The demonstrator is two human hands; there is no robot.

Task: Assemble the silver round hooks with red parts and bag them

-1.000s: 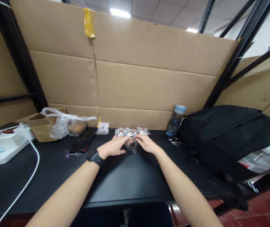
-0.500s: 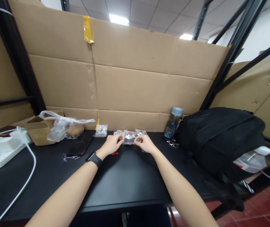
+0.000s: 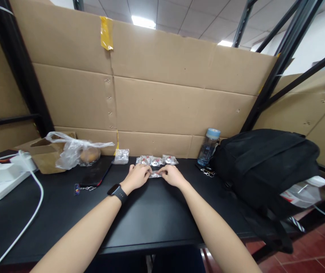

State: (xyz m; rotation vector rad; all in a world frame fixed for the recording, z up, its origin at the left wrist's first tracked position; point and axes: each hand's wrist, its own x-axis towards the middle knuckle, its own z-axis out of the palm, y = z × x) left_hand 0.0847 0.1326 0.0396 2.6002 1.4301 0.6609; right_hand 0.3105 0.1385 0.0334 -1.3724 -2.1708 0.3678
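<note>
Between my two hands a small clear plastic packet [image 3: 154,174] lies low over the black table, pinched at its left end by my left hand [image 3: 137,176] and at its right end by my right hand [image 3: 173,175]. What is inside it is too small to make out. Just behind it, three similar packets with silvery round contents and red marks sit side by side: a left packet [image 3: 144,159], a middle packet [image 3: 157,162] and a right packet [image 3: 169,159]. Fingertips of both hands are partly hidden. A dark watch [image 3: 117,192] is on my left wrist.
Left of the packets stands a clear wrapped bundle [image 3: 121,156]. A dark phone-like slab [image 3: 97,173], a tied plastic bag [image 3: 90,154], an open carton [image 3: 48,153] and a power strip [image 3: 1,185] lie further left. At right are a water bottle [image 3: 208,148] and a black backpack [image 3: 264,167].
Both hands have come slightly nearer to me with the packet, which now lies flatter and lower. The row behind shows more fully. A small red item by my left hand is out of sight.
</note>
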